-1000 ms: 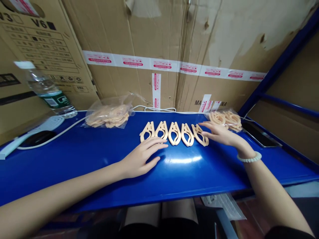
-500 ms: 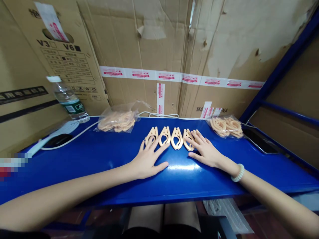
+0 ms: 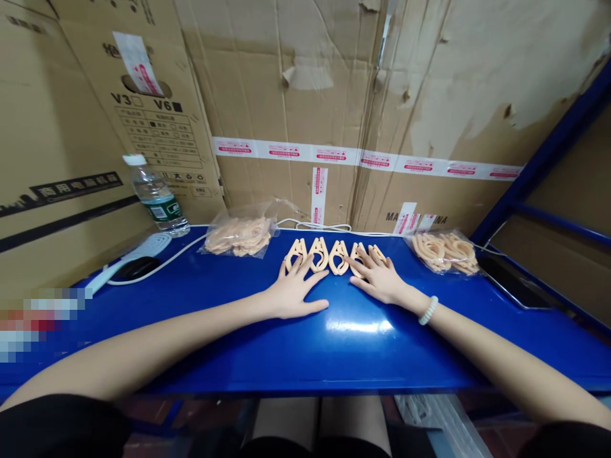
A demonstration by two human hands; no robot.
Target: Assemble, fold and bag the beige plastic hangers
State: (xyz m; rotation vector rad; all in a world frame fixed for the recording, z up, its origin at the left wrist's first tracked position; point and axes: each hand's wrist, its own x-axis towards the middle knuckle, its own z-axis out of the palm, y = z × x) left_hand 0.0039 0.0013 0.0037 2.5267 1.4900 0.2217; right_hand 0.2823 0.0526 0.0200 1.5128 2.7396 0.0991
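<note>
A row of beige, loop-shaped pieces that look like folded clothes hangers lies on the blue table. My left hand rests flat with spread fingers, its fingertips over the lower parts of the hangers at the row's left end. Over the right end lies my right hand, fingers also stretched out and partly covering the hangers there. Neither hand grips anything. The middle hanger shows whole between the hands.
Clear bags of similar beige pieces lie left and right. A water bottle, a pale blue handled object and a white cable are at left, a phone at right. Cardboard stands behind.
The row of hangers has slid slightly toward the back of the table with both hands on it. The camera view has also shifted a little to the left.
</note>
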